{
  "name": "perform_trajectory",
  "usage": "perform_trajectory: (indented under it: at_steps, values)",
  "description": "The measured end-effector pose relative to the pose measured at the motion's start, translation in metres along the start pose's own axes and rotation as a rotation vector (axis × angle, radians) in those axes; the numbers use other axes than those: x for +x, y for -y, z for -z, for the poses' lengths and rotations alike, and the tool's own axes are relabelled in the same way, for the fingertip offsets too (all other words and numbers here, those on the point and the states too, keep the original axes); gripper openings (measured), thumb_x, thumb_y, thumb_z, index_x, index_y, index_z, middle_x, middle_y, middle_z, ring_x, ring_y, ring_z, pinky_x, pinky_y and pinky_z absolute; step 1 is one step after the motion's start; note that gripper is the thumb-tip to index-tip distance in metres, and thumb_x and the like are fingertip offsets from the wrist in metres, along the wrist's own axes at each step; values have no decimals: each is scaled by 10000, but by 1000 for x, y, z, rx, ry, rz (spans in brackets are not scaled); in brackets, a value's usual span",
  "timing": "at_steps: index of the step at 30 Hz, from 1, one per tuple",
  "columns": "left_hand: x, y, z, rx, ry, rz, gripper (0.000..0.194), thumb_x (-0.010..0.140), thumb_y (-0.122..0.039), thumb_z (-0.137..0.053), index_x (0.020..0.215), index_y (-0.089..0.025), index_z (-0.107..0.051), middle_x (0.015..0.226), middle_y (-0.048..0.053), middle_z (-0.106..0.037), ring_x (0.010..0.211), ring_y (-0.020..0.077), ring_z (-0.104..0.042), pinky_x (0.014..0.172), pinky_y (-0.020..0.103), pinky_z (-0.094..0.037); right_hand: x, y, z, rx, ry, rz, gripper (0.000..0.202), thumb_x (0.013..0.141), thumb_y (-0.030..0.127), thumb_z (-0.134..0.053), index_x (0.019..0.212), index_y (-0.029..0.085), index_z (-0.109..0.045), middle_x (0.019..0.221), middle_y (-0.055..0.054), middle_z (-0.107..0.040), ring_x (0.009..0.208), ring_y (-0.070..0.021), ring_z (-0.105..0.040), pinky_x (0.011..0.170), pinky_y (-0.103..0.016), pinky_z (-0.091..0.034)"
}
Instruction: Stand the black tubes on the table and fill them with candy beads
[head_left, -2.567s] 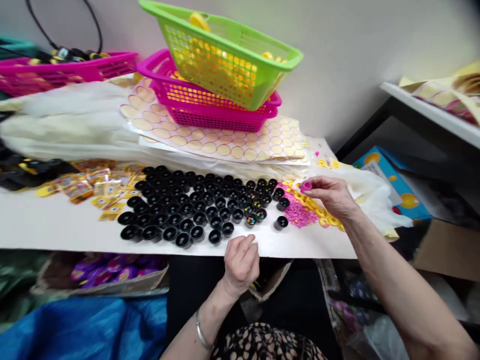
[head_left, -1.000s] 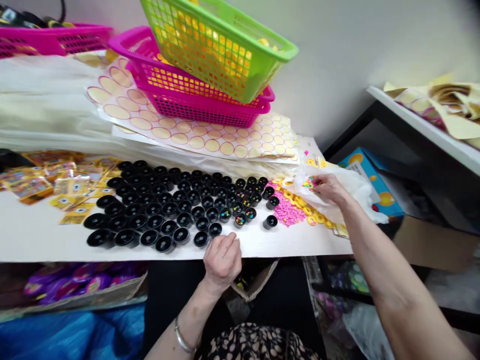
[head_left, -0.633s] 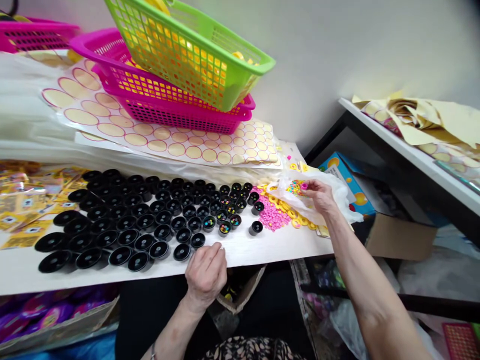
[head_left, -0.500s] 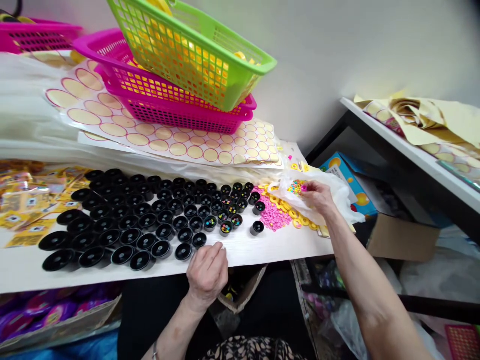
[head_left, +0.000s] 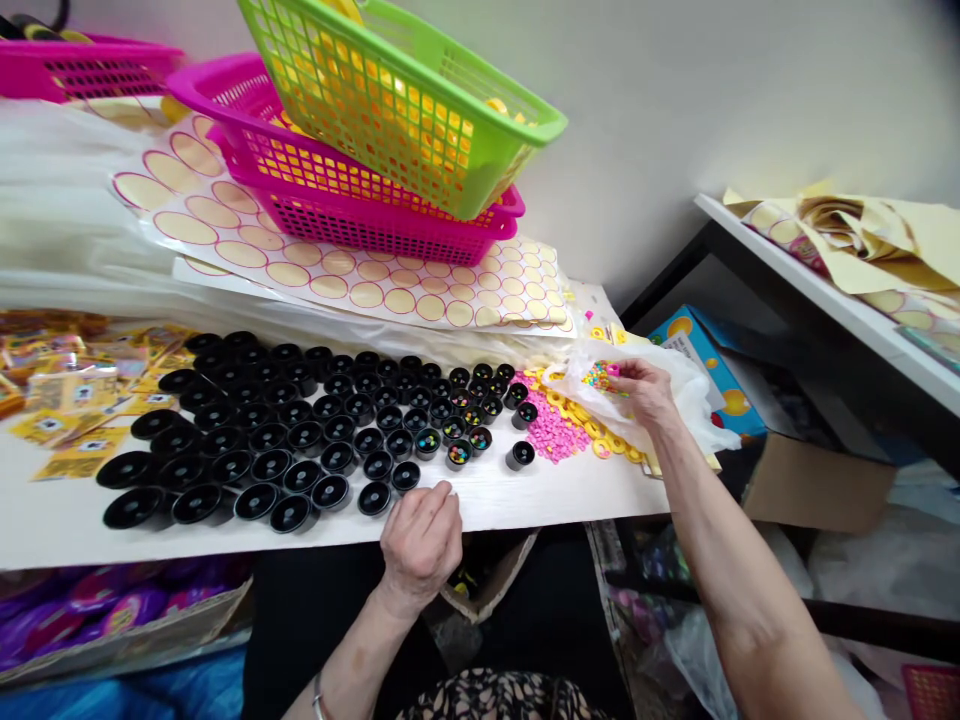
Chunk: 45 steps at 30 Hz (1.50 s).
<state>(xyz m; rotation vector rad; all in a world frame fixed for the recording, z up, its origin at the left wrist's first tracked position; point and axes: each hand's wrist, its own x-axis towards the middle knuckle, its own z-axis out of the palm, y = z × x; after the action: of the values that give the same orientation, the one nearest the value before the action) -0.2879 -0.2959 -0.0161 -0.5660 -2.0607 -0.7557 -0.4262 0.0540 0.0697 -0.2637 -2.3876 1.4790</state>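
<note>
Several small black cups stand in rows on the white table; a few at the right end hold coloured beads. My left hand is closed at the table's front edge, beside the nearest cups; what its fingers hold, if anything, is hidden. At the right, my right hand pinches a small pink piece over a white plastic bag with multicoloured beads in its mouth. Pink pieces and yellow rings lie in piles just left of and below the bag.
A green basket sits tilted on a pink basket, over sheets of round stickers. Yellow packets lie at the far left. A shelf and an open cardboard box are on the right.
The whole view has shifted slightly, with things appearing a little further right. My right hand stays at the bag's mouth and my left hand keeps its place beside the cups.
</note>
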Motion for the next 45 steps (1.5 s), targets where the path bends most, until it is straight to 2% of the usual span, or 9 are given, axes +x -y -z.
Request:
perform_trajectory:
  at_steps: [4,11,15,23,27,32,37,41,45]
  values:
    - [2,-2,1,14,10,9,197,705,-37,-602,866,-150,-609,856,97,-697,713,191,-583,633,321,-463,-25,28,-18,172,82,11,315,509,300,-767,759,187,-613,748,1,-623,682,-137,-580,666,-291,-487]
    - [-2,-4,3,20,50,36,192,712,-44,-585,871,-148,-610,893,96,-695,733,192,-568,634,324,-450,-78,98,-84,277,601,-7,215,587,241,-763,775,180,-676,747,-4,-635,671,-131,-563,621,-275,-471]
    - [-4,-5,3,30,72,42,171,719,-54,-583,860,-146,-612,899,93,-693,744,193,-570,634,323,-438,-91,109,-116,169,779,82,169,664,235,-697,812,165,-657,746,3,-615,681,-127,-539,634,-275,-437]
    - [-7,-4,2,43,78,60,146,738,-73,-568,842,-162,-618,915,83,-691,753,190,-574,636,323,-424,-96,115,-143,-679,776,722,156,817,123,-481,810,176,-627,828,-52,-594,817,-191,-452,711,-314,-340]
    - [-8,-4,2,35,83,60,151,731,-66,-574,851,-148,-618,911,93,-691,758,194,-577,633,322,-424,-99,128,-147,-983,769,881,182,783,71,-455,791,158,-616,842,-85,-580,803,-210,-422,656,-336,-290]
    - [-7,-4,2,49,94,63,138,735,-63,-570,837,-146,-611,903,87,-694,740,183,-564,630,315,-420,-103,137,-152,-1063,778,973,154,775,76,-476,778,141,-616,840,-98,-575,834,-226,-429,636,-354,-265]
    - [-5,-3,2,50,76,42,148,726,-55,-583,840,-145,-608,888,89,-698,739,186,-568,635,317,-435,-94,128,-136,-827,687,892,206,795,61,-441,822,148,-626,852,-82,-578,829,-203,-467,674,-321,-329]
    - [-4,-1,1,33,51,20,205,693,-35,-622,871,-135,-609,887,98,-701,736,198,-574,628,322,-449,-61,95,-85,-499,440,583,154,817,175,-482,884,166,-620,832,-40,-580,788,-169,-527,701,-287,-402]
    - [-2,-1,0,28,42,11,231,675,-23,-637,878,-130,-609,882,106,-703,724,205,-575,618,328,-454,-16,53,-19,-866,146,252,156,755,179,-502,835,152,-633,813,-73,-620,795,-214,-559,688,-314,-402]
